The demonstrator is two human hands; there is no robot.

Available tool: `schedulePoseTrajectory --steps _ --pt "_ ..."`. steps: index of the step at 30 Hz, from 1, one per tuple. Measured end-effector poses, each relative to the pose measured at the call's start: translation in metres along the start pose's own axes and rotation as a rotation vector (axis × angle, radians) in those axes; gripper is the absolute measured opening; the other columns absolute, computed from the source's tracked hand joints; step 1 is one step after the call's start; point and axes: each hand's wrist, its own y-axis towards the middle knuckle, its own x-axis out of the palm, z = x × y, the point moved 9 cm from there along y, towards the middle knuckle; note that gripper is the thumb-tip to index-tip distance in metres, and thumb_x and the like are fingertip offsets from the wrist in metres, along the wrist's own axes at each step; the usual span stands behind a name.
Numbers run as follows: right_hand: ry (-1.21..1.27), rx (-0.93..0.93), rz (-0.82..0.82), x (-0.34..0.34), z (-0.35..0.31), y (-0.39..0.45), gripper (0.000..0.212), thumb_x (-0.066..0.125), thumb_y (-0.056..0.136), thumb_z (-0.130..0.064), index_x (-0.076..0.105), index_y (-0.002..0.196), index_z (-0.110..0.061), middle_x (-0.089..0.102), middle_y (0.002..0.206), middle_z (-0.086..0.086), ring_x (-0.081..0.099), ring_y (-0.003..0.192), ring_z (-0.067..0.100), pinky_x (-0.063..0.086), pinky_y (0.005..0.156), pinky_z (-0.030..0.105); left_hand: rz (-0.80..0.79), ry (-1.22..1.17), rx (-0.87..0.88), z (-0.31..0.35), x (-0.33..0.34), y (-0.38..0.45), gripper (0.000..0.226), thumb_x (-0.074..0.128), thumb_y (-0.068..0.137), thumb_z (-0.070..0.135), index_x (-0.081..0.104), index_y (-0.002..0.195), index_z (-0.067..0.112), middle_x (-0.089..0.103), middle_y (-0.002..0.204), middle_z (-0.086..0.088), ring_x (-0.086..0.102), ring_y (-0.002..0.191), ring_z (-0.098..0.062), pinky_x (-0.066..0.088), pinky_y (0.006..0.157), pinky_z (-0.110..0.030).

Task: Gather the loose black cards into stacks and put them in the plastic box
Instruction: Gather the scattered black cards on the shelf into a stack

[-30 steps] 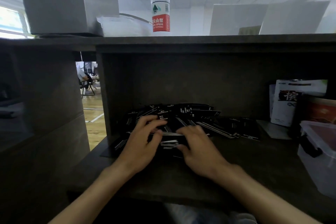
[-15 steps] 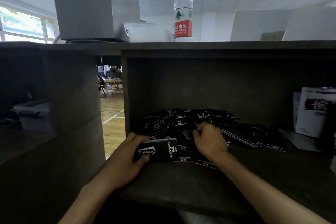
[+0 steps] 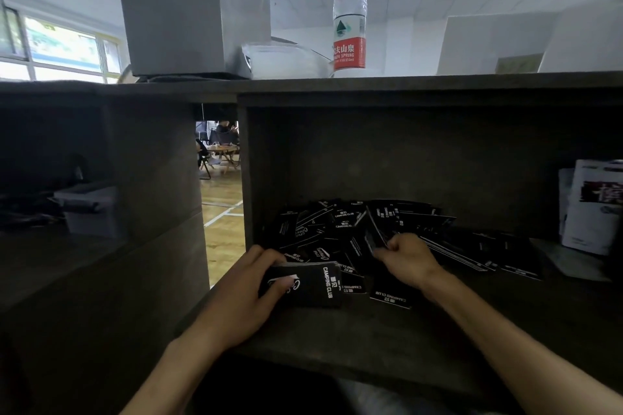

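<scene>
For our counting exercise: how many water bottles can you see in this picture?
1. The bottle stands upright on top of the shelf unit, above the compartment with the cards. Others may be hidden behind the grey box beside it.

Bare shelf floor [image 3: 337, 340] lies open before the card pile [image 3: 354, 229]; left wall [image 3: 251, 178] hems it.

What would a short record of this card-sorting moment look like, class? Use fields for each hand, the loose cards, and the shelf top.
left hand: grips a stack of black cards, held over the shelf floor
right hand: pinches a few cards picked from the pile
loose cards: scattered heap at the back of the dark shelf
shelf top: water bottle standing upright
plastic box: not identifiable here
</scene>
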Motion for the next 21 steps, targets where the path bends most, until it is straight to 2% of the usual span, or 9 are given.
schedulePoseTrajectory --steps 3,6,8,11,12,14,16,19,21 --pt "0.226 -0.060 -0.062 0.007 -0.014 -0.008 0.016 0.048 0.101 -0.020 0.049 0.087 -0.014 0.059 0.086 0.004 0.064 0.081 0.017 0.058 0.071 0.034 0.012 0.007 -0.005 0.000 0.000 0.000 0.021 0.050 0.090 0.056 0.052 0.105 0.042 0.046 0.104 0.024 0.053 0.095 0.006 0.048 0.079 -0.021" --pt "0.283 -0.086 -0.125 0.022 -0.025 -0.009 0.010 0.049 0.099 -0.014 0.050 0.089 -0.015 0.062 0.096 0.006 0.064 0.091 0.018 0.050 0.072 0.033 0.003 -0.018 -0.014 -0.001 0.000 0.000 0.021 0.050 0.089 0.058 0.051 0.104 0.043 0.048 0.105 0.026 0.053 0.098 0.008 0.049 0.080 -0.020" --pt "0.202 -0.104 -0.175 0.030 -0.029 -0.011 0.006 0.060 0.091 -0.022 0.058 0.089 -0.017 0.063 0.095 0.003 0.059 0.093 0.017 0.046 0.079 0.032 0.006 -0.032 -0.023 -0.003 -0.001 0.001 0.023 0.049 0.088 0.060 0.052 0.104 0.044 0.049 0.106 0.026 0.053 0.099 0.008 0.048 0.081 -0.019" --pt "0.211 -0.105 -0.263 0.045 -0.033 -0.015 0.036 0.073 0.077 -0.051 0.071 0.091 -0.017 0.071 0.096 -0.001 0.065 0.095 0.013 0.048 0.087 0.030 0.010 -0.011 -0.031 -0.006 0.000 0.001 0.026 0.049 0.088 0.059 0.052 0.107 0.042 0.048 0.108 0.028 0.053 0.100 0.008 0.048 0.083 -0.020" --pt "0.214 -0.123 -0.281 0.050 -0.036 -0.016 0.035 0.073 0.079 -0.051 0.074 0.090 -0.018 0.073 0.095 -0.003 0.067 0.094 0.011 0.049 0.087 0.028 0.016 -0.002 -0.025 -0.007 0.000 0.001 0.028 0.048 0.088 0.061 0.052 0.107 0.041 0.047 0.110 0.029 0.052 0.102 0.008 0.047 0.085 -0.020" --pt "0.185 -0.200 -0.290 0.057 -0.044 -0.017 0.012 0.068 0.091 -0.025 0.075 0.097 -0.018 0.074 0.097 -0.004 0.067 0.097 0.010 0.050 0.087 0.020 0.033 0.022 -0.007 -0.008 0.000 0.001 0.032 0.046 0.087 0.064 0.053 0.107 0.041 0.044 0.123 0.031 0.048 0.113 0.008 0.044 0.094 -0.021" --pt "0.229 -0.255 -0.297 0.061 -0.053 -0.019 0.025 0.058 0.093 0.000 0.070 0.106 -0.016 0.073 0.101 -0.001 0.068 0.101 0.014 0.051 0.085 0.018 0.053 0.045 0.008 -0.010 0.000 0.001 0.032 0.045 0.085 0.064 0.054 0.107 0.042 0.040 0.138 0.026 0.040 0.128 0.003 0.037 0.105 -0.024" --pt "0.399 -0.244 -0.371 0.072 -0.063 -0.027 0.032 0.046 0.097 0.004 0.068 0.111 -0.015 0.075 0.101 0.003 0.071 0.098 0.017 0.056 0.081 0.024 0.047 0.058 0.011 -0.010 0.000 0.001 0.030 0.046 0.087 0.064 0.052 0.108 0.044 0.040 0.142 0.024 0.035 0.134 0.001 0.035 0.108 -0.026" --pt "0.520 -0.182 -0.480 0.083 -0.065 -0.030 0.032 0.043 0.100 -0.001 0.070 0.112 -0.014 0.075 0.105 0.006 0.071 0.101 0.018 0.056 0.085 0.028 0.038 0.049 0.003 -0.008 0.000 0.001 0.029 0.048 0.088 0.064 0.048 0.111 0.045 0.046 0.128 0.030 0.040 0.123 0.007 0.040 0.098 -0.020"
